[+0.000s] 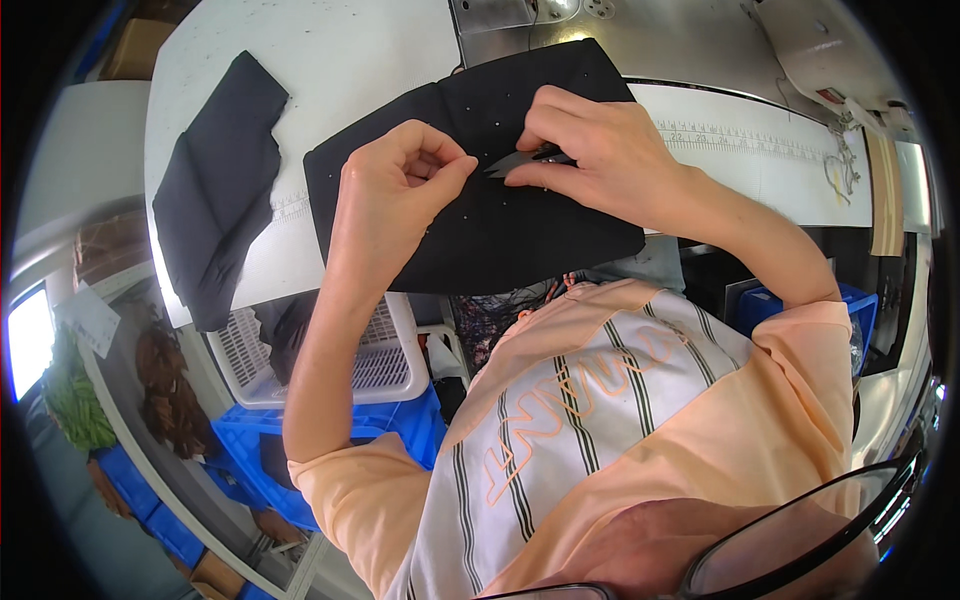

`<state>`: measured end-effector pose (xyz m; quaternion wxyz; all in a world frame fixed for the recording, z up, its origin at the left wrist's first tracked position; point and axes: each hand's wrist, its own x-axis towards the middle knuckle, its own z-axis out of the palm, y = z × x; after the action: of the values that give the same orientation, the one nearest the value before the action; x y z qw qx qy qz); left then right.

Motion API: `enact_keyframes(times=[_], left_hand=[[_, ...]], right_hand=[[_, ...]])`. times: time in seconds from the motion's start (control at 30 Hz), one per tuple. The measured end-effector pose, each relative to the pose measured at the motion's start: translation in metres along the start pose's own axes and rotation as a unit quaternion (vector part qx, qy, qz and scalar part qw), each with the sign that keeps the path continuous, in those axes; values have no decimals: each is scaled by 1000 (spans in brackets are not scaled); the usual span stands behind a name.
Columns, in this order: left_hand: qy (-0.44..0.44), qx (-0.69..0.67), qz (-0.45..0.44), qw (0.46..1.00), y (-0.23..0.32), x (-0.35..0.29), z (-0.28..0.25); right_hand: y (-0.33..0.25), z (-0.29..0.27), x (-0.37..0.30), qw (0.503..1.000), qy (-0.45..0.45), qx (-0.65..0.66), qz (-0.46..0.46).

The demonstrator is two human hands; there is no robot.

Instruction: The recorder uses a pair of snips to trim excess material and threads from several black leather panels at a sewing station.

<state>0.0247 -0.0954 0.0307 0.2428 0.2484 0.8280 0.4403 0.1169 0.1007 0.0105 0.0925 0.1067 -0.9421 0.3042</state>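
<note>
A wide black fabric piece (pixel 530 235) with several small white dots lies in front of me and hangs over the near table edge. Above it, my right hand (pixel 605 150) is closed round a pair of thread snips (pixel 512 163), whose pointed blades face left, close to the cloth. Beside the tips, my left hand (pixel 405 180) is closed in a pinch, thumb against forefinger. What it pinches, if anything, is too small to make out. Some of the snips' body is hidden by the right fingers.
Another folded black fabric piece (pixel 220 180) lies at left on the white table (pixel 330 50). A ruler strip (pixel 740 140) runs along the right, below a metal sewing machine bed (pixel 660 40). Under the table's near edge sit a white plastic basket (pixel 395 365) and a blue crate (pixel 420 415).
</note>
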Motion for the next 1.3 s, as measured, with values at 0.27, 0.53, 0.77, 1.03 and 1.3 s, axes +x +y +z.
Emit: enact_keyframes(times=[0.27, 0.53, 0.77, 1.03, 1.3], left_hand=[[22, -110, 31, 993, -8, -1, 4], [14, -142, 27, 989, -9, -3, 3], [-15, -266, -27, 963, 2, -26, -4], [121, 265, 136, 947, -42, -147, 32], [137, 384, 243, 880, -12, -81, 49]], right_hand=[[-2, 11, 10, 997, 15, -41, -60], [-2, 16, 12, 994, 35, -63, -87], [-2, 12, 10, 991, 38, -75, -104], [76, -58, -28, 986, 99, 35, 131], [75, -53, -26, 985, 142, 46, 88]])
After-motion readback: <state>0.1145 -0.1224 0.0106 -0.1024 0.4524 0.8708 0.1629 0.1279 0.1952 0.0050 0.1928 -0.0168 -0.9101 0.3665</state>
